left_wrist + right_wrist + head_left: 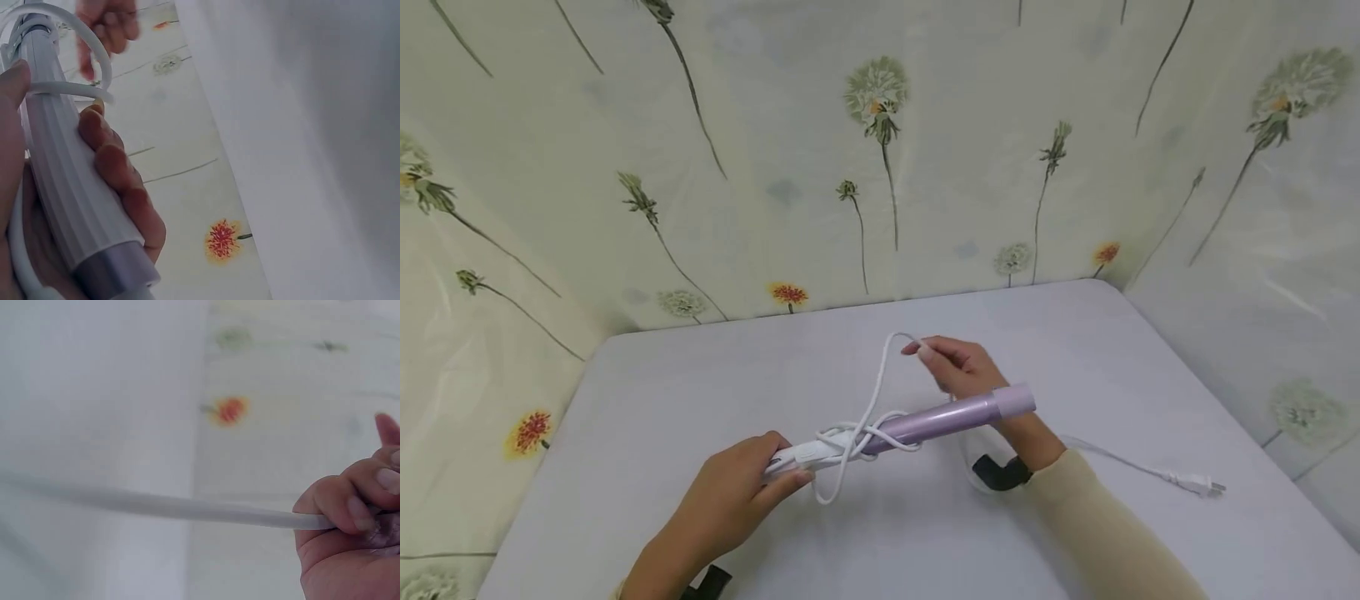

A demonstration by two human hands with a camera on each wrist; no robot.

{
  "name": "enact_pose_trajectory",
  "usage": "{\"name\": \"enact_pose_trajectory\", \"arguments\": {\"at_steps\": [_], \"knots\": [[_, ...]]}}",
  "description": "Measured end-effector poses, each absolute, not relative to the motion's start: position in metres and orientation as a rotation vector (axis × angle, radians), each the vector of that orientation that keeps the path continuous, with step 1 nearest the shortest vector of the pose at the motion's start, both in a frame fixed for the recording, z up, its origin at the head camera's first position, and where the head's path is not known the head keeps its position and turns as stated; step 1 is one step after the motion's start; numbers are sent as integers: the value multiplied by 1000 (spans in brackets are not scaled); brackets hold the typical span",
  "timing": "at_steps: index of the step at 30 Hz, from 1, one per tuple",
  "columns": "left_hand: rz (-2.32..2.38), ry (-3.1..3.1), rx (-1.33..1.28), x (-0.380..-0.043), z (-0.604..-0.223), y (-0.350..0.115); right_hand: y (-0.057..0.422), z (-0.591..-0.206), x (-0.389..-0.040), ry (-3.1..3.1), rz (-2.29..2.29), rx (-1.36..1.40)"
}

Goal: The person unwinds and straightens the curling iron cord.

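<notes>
We see a slim curling iron [940, 421] with a glossy lilac-purple barrel, a paler tip and a white handle; up close, the handle is ribbed and ends in a metallic purple collar. It is held above the near middle of the white tabletop [737, 367], its tip pointing right and slightly far. The left hand [737, 492] is clamped around the handle, and the right hand [958, 364] pinches the white cord [878, 392] between thumb and curled fingers, beyond the barrel.

We count one curling iron, one cord, one two-pronged plug [1197, 484] and two hands. Two black wrist pieces show, one at the right wrist [1000, 472] and one at the near edge by the left.

Cord loops cross over the iron where handle meets barrel, and the left fingers cover part of the handle. The barrel hides part of the right wrist from us. The plug lies on the right of the tabletop, beyond the cream sleeve [1105, 525]. A dandelion-print sheet [775, 167] hangs along the far side.
</notes>
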State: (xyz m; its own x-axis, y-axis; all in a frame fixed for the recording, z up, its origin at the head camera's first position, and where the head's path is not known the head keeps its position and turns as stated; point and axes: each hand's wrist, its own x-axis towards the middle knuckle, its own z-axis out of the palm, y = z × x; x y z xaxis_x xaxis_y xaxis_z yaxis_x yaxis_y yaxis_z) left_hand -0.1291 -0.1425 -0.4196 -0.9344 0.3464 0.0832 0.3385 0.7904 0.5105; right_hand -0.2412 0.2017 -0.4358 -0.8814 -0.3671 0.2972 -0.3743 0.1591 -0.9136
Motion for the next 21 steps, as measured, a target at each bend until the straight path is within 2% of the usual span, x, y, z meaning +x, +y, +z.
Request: {"name": "enact_pose_trajectory", "arguments": {"at_steps": [4,9,16,21], "knots": [[793,2967,507,-130,-426,-150,240,-403,-244,-2372,1806,751],[740,2988,440,-135,-435,-159,266,-373,-230,-2287,1739,903],[768,3004,292,-143,-436,-166,253,-356,-187,-2435,1563,1347],[831,3005,219,-146,-431,-168,237,-364,-166,-2913,1229,1347]]}}
